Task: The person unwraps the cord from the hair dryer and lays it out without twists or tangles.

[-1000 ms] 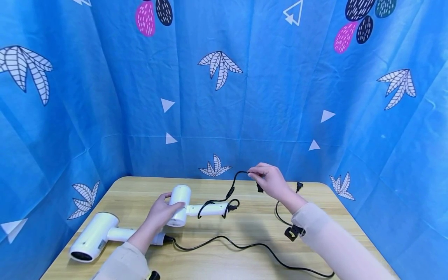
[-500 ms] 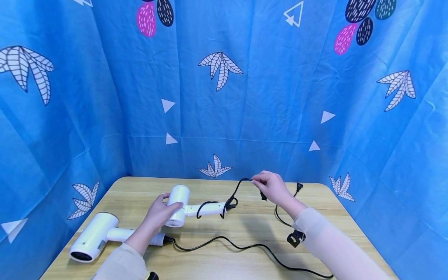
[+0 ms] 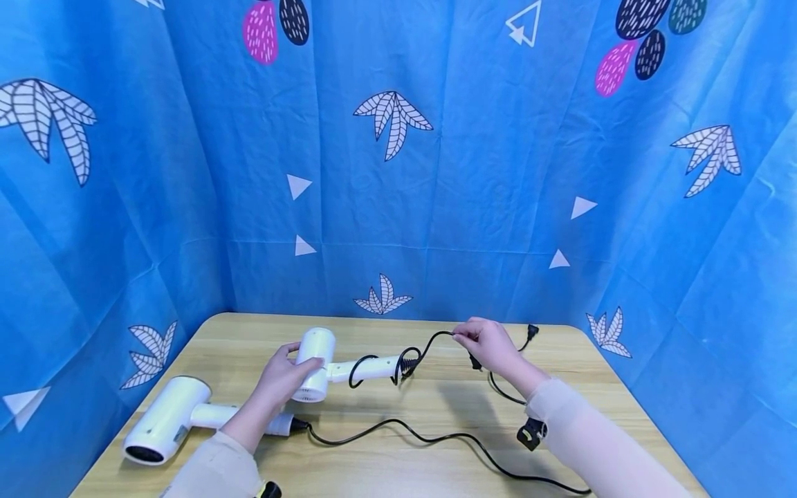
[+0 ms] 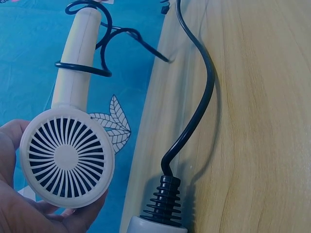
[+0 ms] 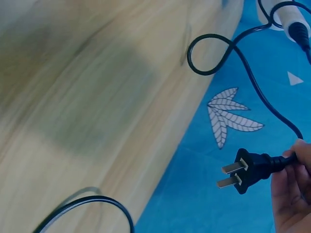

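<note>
My left hand (image 3: 283, 377) grips a white hair dryer (image 3: 316, 346) by its barrel, fingers and thumb around it, above the table. The dryer's round slatted grille (image 4: 66, 156) faces the camera in the left wrist view. Its black cord (image 3: 429, 342) loops around the white handle (image 3: 363, 369), which points right. My right hand (image 3: 490, 344) pinches this cord beside its two-pin plug (image 5: 250, 170); the plug sticks out past the fingers, its metal prongs bare. In the right wrist view the cord makes a loose loop between plug and handle.
A second, larger white hair dryer (image 3: 168, 418) lies at the table's left, its handle partly behind my left forearm. Its black cord (image 3: 461, 436) runs along the front, under my right arm, to a plug (image 3: 533, 331) at the back right. Blue patterned cloth (image 3: 398, 207) surrounds the wooden table (image 3: 398, 470).
My right hand has come lower and a little right with the cord's plug end, and the cord curls closer round the handle's end. My left hand with the dryer has shifted slightly left.
</note>
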Motion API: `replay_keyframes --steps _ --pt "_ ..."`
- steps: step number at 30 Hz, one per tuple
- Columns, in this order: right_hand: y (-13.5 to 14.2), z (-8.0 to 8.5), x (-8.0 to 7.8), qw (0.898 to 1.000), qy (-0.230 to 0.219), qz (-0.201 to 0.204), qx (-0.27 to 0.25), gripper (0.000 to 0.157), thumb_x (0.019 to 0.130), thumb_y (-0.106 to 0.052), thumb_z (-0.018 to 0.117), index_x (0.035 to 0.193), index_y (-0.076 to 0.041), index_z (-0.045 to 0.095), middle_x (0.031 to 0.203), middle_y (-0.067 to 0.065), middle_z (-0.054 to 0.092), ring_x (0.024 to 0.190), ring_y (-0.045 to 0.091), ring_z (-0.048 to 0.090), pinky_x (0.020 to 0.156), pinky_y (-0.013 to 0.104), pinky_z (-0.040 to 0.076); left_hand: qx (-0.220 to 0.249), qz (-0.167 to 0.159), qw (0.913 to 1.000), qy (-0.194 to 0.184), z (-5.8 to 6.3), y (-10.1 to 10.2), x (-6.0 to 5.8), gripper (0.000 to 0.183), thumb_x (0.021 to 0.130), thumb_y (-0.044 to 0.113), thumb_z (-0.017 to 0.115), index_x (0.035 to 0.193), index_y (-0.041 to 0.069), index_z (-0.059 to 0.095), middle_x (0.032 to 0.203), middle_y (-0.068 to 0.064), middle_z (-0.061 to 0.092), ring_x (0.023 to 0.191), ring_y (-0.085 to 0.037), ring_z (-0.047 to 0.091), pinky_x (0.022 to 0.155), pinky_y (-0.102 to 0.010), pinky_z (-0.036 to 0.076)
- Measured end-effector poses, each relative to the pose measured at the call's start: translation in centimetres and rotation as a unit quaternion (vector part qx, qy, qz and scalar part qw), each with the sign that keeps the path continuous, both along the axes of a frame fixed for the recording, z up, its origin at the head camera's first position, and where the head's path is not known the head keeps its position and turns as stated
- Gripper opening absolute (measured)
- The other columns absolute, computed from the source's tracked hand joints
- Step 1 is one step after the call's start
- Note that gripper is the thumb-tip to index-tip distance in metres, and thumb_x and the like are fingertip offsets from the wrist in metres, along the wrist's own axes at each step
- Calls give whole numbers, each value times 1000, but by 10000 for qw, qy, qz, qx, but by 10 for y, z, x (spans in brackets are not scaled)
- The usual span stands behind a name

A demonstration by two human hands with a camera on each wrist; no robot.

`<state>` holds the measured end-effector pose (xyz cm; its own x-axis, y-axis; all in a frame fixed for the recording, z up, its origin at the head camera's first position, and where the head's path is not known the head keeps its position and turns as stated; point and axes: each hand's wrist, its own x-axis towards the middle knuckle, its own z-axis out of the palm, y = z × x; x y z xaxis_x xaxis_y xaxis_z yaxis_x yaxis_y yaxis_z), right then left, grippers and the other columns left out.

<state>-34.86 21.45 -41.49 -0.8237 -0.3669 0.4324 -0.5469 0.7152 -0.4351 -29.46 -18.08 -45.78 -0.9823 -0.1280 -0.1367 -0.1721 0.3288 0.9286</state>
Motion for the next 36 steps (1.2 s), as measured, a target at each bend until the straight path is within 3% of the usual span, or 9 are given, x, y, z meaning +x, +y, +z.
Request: replay_keyframes --steps 9,17,25,36 --pt "10 -12 1 9998 -163 91 63 8 92 -8 72 95 -10 79 84 -6 69 71 6 58 66 29 51 45 44 10000 -29 0 -1 -1 85 90 41 71 152 1 29 135 -31 50 110 -38 61 83 -43 55" --pt "21 -32 1 9994 -209 168 223 6 91 -7 72 92 -11 78 81 -8 66 74 6 60 68 29 54 265 30 9995 171 -2 0 -1 83 90 35 72 150 -2 30 132 -32 53 104 -34 64 80 -40 56" --pt "26 -47 3 9966 -719 67 399 8 91 -10 72 93 -14 78 84 -8 67 75 5 58 67 27 51 263 46 9995 147 -2 1 0 84 90 35 72 150 -3 29 133 -32 52 106 -35 63 80 -40 56" --pt "30 -60 5 9917 -1116 172 613 10 93 -9 70 98 -5 78 90 -2 72 73 4 60 64 25 51 274 12 9996 118 -4 2 0 84 90 36 72 150 -3 29 132 -32 52 104 -33 64 79 -40 56"
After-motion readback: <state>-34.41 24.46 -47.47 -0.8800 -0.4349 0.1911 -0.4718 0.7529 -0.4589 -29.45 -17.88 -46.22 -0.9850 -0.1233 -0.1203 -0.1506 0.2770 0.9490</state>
